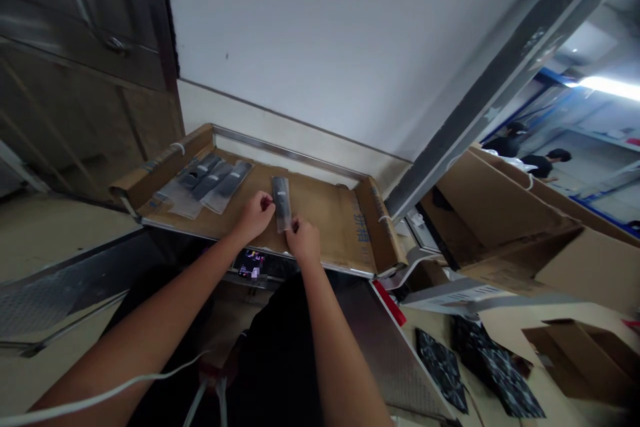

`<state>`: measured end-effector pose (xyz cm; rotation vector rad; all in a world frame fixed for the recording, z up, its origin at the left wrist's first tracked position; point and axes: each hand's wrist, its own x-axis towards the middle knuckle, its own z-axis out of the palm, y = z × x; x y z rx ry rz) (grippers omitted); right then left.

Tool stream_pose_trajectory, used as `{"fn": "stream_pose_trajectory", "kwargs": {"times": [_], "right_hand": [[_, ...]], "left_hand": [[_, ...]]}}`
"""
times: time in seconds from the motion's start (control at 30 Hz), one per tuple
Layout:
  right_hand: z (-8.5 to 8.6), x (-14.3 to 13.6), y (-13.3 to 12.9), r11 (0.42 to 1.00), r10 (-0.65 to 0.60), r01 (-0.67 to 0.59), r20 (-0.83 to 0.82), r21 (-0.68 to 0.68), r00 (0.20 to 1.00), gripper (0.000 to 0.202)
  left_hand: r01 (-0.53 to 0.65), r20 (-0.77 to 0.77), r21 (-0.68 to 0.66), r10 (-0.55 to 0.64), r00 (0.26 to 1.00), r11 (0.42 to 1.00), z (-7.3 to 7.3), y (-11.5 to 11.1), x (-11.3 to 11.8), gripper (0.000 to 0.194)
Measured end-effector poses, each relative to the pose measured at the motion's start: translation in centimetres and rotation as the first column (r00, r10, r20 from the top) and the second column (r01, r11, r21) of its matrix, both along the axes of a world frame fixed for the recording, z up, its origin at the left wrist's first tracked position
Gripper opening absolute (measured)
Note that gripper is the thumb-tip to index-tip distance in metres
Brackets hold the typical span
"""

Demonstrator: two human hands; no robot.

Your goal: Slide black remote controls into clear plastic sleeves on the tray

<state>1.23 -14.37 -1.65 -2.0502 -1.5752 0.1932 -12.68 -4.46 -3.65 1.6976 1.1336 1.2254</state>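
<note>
1. A slim, flat, dark grey item in a clear, glossy plastic sleeve, with a pale band across its middle, lies on a shallow tray lined with brown corrugated cardboard, right of the tray's middle-left area.
2. Its long axis runs nearly straight away from the person; the dark part points toward the white wall panel, the clearer end toward the person.
3. The left hand is at the sleeve's left edge, fingers curled; whether they grip it I cannot tell.
4. The right hand is at the sleeve's near end, thumb and fingers bent together; a firm pinch cannot be made out.
5. The tray's folded cardboard sides bear white ties; at its left lie overlapping dark packets in clear film, slanting far-right to near-left.
6. To the right stands a large, open brown cardboard box; black-and-grey patterned, crinkled bags lie below it.
</note>
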Motion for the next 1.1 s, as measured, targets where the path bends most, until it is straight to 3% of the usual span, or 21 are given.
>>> {"fn": "stream_pose_trajectory", "kwargs": {"times": [0.23,0.33,0.47,0.53,0.63,0.77,0.87,0.97,1.03,1.1], "right_hand": [[-1.9,-0.6,-4.8,0.944,0.041,-0.001,-0.113,0.330,0.993,0.017],[-1.6,-0.9,-6.9,0.952,0.084,-0.010,-0.229,0.305,0.970,0.021],[-0.1,-0.7,-9.2,0.965,0.145,-0.100,-0.178,0.241,0.973,0.026],[0.7,0.7,-9.0,0.962,0.122,-0.088,-0.121,0.258,0.985,0.022],[1.3,4.5,-6.5,0.952,-0.003,0.022,-0.062,0.306,0.998,0.018],[0.5,8.1,-3.0,0.965,-0.186,0.179,0.019,0.190,0.982,0.027],[-0.2,8.2,-2.5,0.968,-0.236,0.222,0.117,0.116,0.965,0.030],[-0.3,7.7,-2.9,0.964,-0.258,0.247,0.117,0.099,0.959,0.027],[-0.2,7.6,-3.1,0.962,-0.267,0.258,0.113,0.090,0.957,0.026],[-0.1,7.7,-3.0,0.960,-0.276,0.266,0.119,0.090,0.954,0.026]], "left_hand": [[0.015,0.030,-0.020,-0.014,0.999,1.000,0.3,0.1,-0.3,0.005],[0.034,-0.002,-0.011,-0.034,0.999,0.999,0.4,-0.1,-0.1,0.006],[0.029,-0.017,-0.013,-0.029,0.999,0.999,0.2,0.0,-0.1,0.011],[0.015,-0.020,-0.019,-0.015,1.000,1.000,0.0,0.1,-0.2,0.011],[-0.015,-0.030,-0.015,0.014,0.999,1.000,0.0,0.1,0.1,0.009],[0.013,-0.197,0.145,0.016,0.980,0.989,1.2,-0.3,1.7,0.012],[0.122,-0.464,0.214,-0.009,0.886,0.969,2.6,-1.3,3.7,0.028],[0.171,-0.706,0.085,-0.062,0.705,0.982,3.4,-2.2,5.2,0.043],[0.183,-0.779,0.014,-0.104,0.618,0.983,3.4,-2.2,5.4,0.049],[0.203,-0.808,0.007,-0.114,0.578,0.979,3.2,-1.2,4.8,0.052]]}}
